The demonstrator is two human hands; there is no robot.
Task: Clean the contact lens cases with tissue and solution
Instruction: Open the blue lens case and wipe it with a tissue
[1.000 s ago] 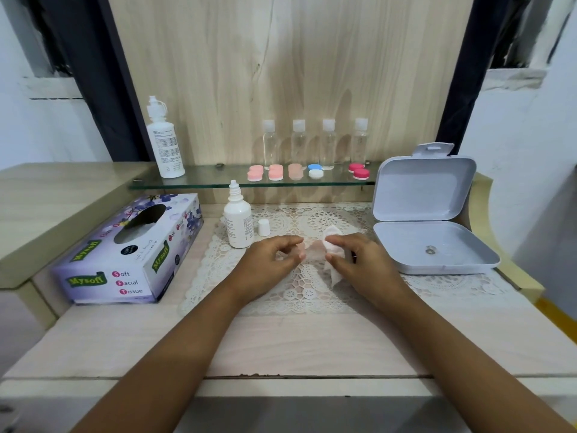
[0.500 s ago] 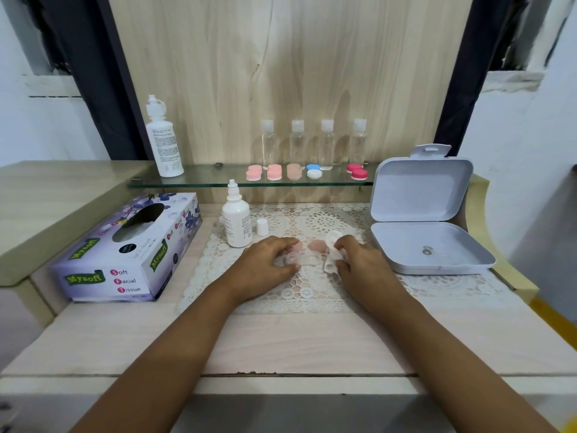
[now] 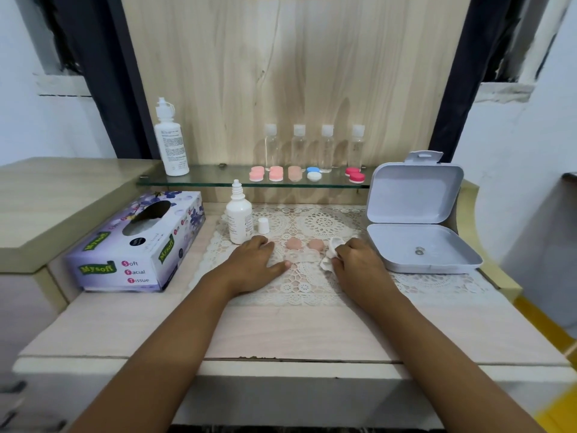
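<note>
The left hand [image 3: 256, 264] lies flat on the lace mat [image 3: 299, 289] with loose fingers and holds nothing. The right hand [image 3: 356, 267], a little apart from it, is curled round one wad of tissue [image 3: 331, 252]. Between the hands sits one clear lens case [image 3: 301, 256], open. Its two pink caps [image 3: 293, 243] lie just behind it, so this case looks partly done. One small solution bottle [image 3: 239, 218] stands open beside its cap [image 3: 263, 225]. On the glass shelf [image 3: 203, 181], five more cases [image 3: 276, 174] seem to wait, with four clear bottles [image 3: 298, 148] and one big white bottle [image 3: 171, 142].
</note>
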